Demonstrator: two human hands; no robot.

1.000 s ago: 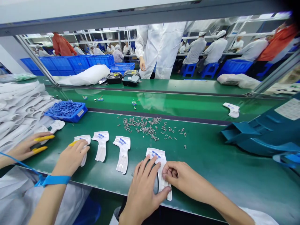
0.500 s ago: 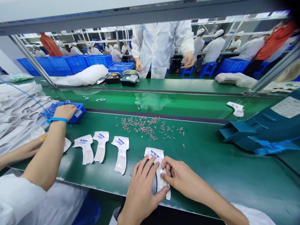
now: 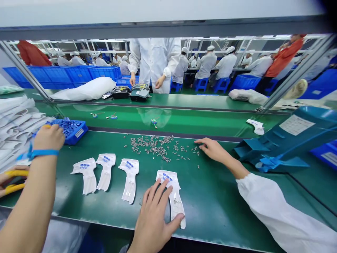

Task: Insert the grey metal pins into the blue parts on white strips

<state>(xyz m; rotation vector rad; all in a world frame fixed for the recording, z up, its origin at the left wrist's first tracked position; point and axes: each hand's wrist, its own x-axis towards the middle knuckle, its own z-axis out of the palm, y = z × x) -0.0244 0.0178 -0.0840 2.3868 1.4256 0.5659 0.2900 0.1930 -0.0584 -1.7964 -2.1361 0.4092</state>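
Note:
My left hand (image 3: 155, 214) lies flat, fingers spread, on a white pistol-shaped plastic shell (image 3: 172, 196) near the front edge of the green bench (image 3: 221, 196). My right hand (image 3: 212, 148) reaches out to the scatter of small silver screws (image 3: 158, 144), its fingers stretched toward the right end of the pile. Whether it has picked up a screw I cannot tell. Three more white shells (image 3: 106, 172) lie in a row to the left.
A co-worker's arm with a blue wrist strap (image 3: 39, 153) reaches into a blue parts tray (image 3: 70, 128) at left. White shells are stacked (image 3: 15, 123) far left. A teal machine (image 3: 289, 137) stands at right. Behind the conveyor belt (image 3: 184, 119), people in white coats work.
My right hand left the shell and moved forward to the screws. The camera tilted. The co-worker's hand stays at the blue tray.

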